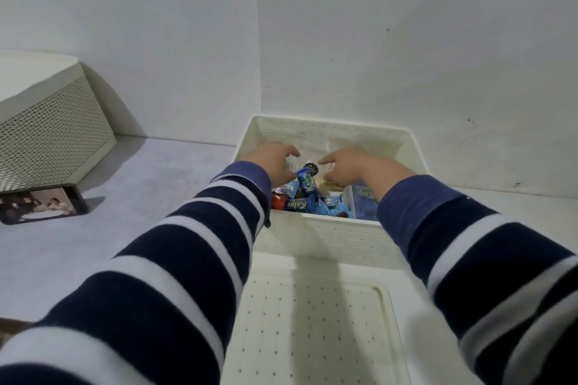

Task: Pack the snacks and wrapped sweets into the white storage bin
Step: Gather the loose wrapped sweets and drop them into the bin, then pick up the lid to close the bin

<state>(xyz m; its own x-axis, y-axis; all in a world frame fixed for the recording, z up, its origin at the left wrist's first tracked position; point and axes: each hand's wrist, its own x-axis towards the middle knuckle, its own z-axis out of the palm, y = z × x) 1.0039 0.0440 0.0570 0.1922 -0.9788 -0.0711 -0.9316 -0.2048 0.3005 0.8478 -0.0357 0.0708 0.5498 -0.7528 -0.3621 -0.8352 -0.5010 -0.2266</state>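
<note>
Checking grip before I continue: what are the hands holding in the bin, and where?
Both hands, left and right, grip a clear packet by its left and right edges.

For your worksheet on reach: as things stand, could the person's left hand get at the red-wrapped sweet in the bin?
Probably yes. The left hand is already inside the open white storage bin, and the red-wrapped sweet lies just below its wrist by the near wall, uncovered. Only the striped sleeve overhangs it slightly.

two hands (275,166), two white perforated bins (331,131), one lid (312,331), one phone (40,206), several blue wrapped sweets (305,184)
</note>
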